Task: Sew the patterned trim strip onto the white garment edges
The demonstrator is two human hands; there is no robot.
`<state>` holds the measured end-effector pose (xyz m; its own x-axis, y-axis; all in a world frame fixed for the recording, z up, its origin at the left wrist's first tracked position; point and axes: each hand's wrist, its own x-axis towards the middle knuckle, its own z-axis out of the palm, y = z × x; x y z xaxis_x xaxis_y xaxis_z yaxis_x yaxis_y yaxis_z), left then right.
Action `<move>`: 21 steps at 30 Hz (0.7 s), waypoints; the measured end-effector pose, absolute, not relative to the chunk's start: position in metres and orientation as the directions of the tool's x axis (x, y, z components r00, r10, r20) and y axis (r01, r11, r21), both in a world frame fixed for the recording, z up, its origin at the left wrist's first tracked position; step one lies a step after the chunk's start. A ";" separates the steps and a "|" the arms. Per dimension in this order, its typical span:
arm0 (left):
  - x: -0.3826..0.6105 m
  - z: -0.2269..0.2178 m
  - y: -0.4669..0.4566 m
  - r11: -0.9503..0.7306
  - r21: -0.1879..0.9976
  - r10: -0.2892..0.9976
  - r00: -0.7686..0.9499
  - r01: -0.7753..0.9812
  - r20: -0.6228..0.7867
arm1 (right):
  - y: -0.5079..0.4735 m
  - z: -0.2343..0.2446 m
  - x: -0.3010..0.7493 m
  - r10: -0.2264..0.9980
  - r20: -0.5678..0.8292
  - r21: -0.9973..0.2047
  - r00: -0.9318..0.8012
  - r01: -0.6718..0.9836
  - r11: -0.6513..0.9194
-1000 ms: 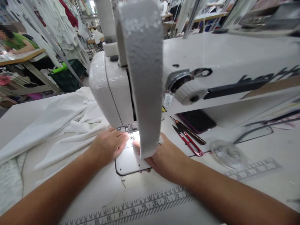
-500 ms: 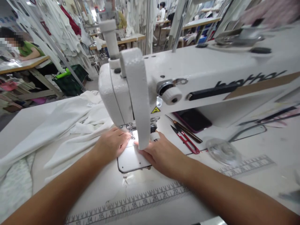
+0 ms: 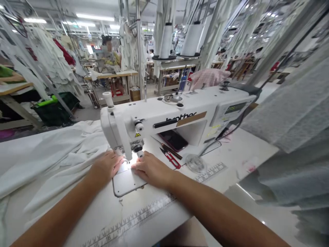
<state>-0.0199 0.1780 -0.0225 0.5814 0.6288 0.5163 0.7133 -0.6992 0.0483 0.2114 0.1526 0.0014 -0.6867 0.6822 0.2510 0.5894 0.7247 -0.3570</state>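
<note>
White fabric [image 3: 51,151] lies left of the presser foot [image 3: 128,153]; we rest the left hand [image 3: 106,165] flat on it, the open right hand [image 3: 151,170] on the needle plate [image 3: 125,184].

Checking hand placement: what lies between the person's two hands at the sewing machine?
Between the left hand and right hand, the head view shows a rounded pale metal plate beneath the white Brother sewing machine.

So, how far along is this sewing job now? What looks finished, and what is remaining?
Nothing clearly looks finished; no sewn piece lies apart. In hand: the left hand and right hand rest flat beside the presser foot of the Brother sewing machine, at the metal plate. Remaining: the white cloth lies bunched left of the machine, seemingly unsewn.
</note>
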 end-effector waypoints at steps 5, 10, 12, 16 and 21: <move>-0.043 0.001 0.125 -0.452 0.542 0.889 0.306 0.709 0.342 | 0.134 0.005 0.211 0.662 0.333 -0.440 -0.672 0.510 0.739; -0.057 0.027 0.020 0.115 0.992 0.948 -0.293 -0.061 -0.127 | 0.101 0.010 0.178 0.649 0.313 -0.611 -0.694 0.376 0.697; -0.058 0.033 -0.012 0.128 0.954 0.906 -0.360 -0.271 -0.224 | 0.087 0.015 0.156 0.660 0.244 -0.696 -0.711 0.345 0.629; -0.065 0.036 -0.050 0.044 0.938 0.861 -0.464 -0.343 -0.210 | 0.062 0.028 0.117 0.629 0.165 -0.728 -0.760 0.337 0.598; -0.079 0.033 -0.077 -0.071 0.975 0.860 -0.508 -0.209 -0.046 | 0.031 0.043 0.089 0.570 0.212 -0.646 -0.794 0.324 0.691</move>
